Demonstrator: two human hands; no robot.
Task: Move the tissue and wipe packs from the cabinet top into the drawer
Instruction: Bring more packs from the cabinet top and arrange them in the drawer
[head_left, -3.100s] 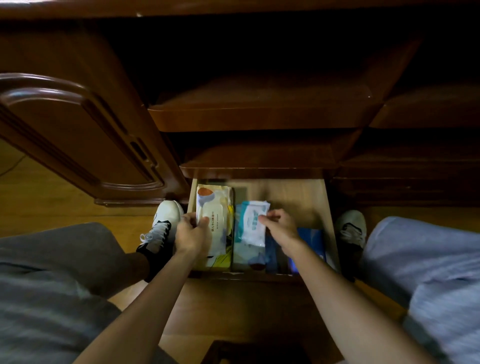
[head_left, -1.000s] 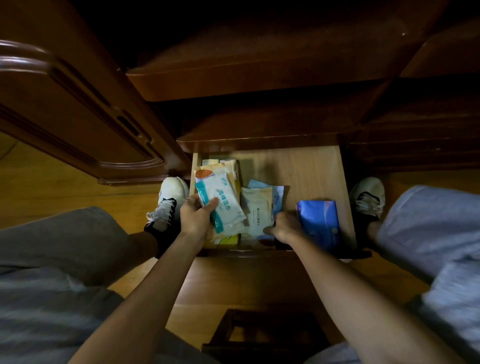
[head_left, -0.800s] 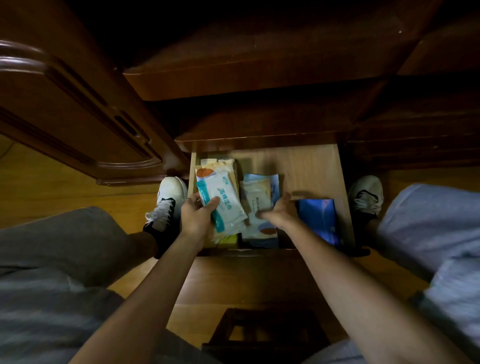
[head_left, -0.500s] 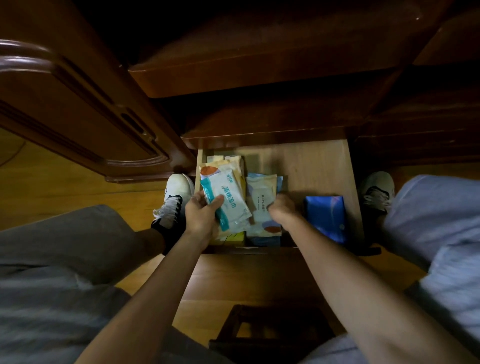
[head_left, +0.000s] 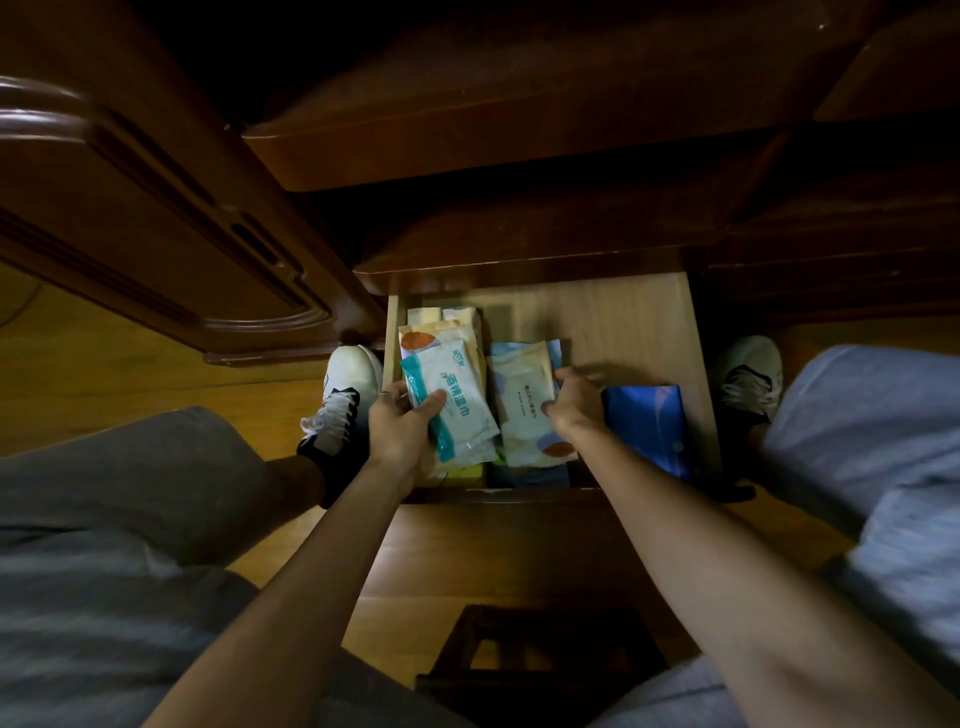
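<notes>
Since half a second ago, I note the right hand (head_left: 574, 402) has shifted right, off the face of the cream wipe pack (head_left: 524, 400) to its right edge, where its fingers now curl against that edge; I cannot tell whether they actually grip it. Left hand (head_left: 402, 428) is unchanged: fingers grasp the teal-striped wipe pack (head_left: 452, 402), thumb on its face, holding it tilted above the left stack.

I record the drawer (head_left: 623, 322) pulled open, its far right floor bare wood. At the left side lies a yellow-and-orange pack (head_left: 441, 327) beneath the held pack. The cream wipe pack sits in the middle atop a light-blue pack (head_left: 553, 351), whose corner shows at the far side. A dark-blue tissue pack (head_left: 647, 431) lies at the near right, just beside the right wrist.

Outside the drawer I observe a white shoe (head_left: 345, 384) at left, another shoe (head_left: 748, 374) at right, and an open cabinet door (head_left: 130, 208) at far left.
</notes>
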